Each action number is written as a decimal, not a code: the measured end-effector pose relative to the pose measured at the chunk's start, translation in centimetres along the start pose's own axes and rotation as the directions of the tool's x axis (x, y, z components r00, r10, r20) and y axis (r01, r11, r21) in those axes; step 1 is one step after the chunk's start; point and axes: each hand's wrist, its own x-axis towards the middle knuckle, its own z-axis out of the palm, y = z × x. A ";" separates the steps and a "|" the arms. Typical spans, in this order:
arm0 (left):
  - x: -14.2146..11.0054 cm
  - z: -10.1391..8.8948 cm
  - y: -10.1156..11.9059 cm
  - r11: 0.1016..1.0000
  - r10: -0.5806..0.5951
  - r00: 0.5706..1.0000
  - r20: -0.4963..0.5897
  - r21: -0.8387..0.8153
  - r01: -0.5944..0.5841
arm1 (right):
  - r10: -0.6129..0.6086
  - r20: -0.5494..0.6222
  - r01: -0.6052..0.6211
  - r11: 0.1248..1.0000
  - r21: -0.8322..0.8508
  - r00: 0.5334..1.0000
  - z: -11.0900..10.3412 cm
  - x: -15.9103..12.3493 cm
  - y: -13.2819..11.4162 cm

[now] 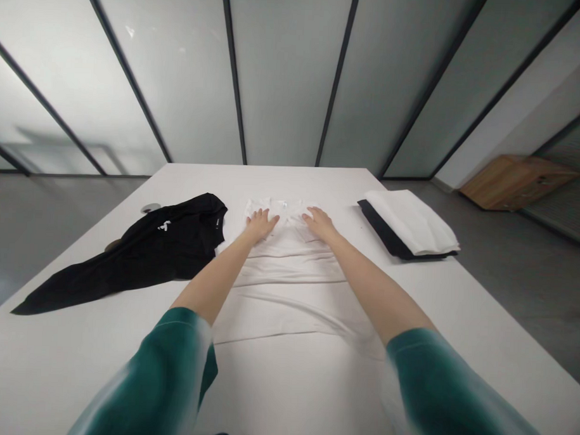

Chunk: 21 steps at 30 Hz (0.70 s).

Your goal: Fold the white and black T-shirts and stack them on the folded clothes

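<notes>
I have both arms stretched out ahead of me, my left hand (261,226) and my right hand (321,223) lying flat, palms down, fingers spread. The two hands sit near each other but apart. My bare forearms (212,278) converge toward them, and green sleeves (161,371) cover my arms from there back.

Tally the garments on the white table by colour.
Black: 2 (crumpled garment, folded garment)
White: 2 (spread garment, folded garment on top of the black one)
Total: 4
</notes>
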 end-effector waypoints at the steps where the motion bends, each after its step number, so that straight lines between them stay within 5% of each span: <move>1: -0.6 -0.7 -0.5 0.999 0.046 0.999 -0.014 -0.009 -0.046 | -0.037 -0.032 0.037 0.999 0.006 0.999 -0.6 -0.5 0.4; 5: -4.9 -2.4 -3.5 0.970 0.229 0.973 -0.021 0.092 -0.226 | -0.125 -0.055 0.123 0.992 -0.028 0.991 -2.7 -4.2 2.6; 10: -10.0 -1.8 -5.2 0.911 0.324 0.946 -0.027 0.278 -0.305 | -0.170 0.039 0.174 0.966 -0.193 0.985 -2.7 -9.9 3.5; 14: -9.5 -1.2 -3.4 0.909 0.300 0.952 -0.058 0.321 -0.267 | -0.171 0.096 0.191 0.944 -0.270 0.980 -1.8 -10.6 1.9; 21: -6.3 -0.8 -0.2 0.944 0.069 0.996 0.049 0.319 -0.081 | -0.018 0.217 0.081 0.954 -0.287 0.976 -1.0 -7.1 -0.1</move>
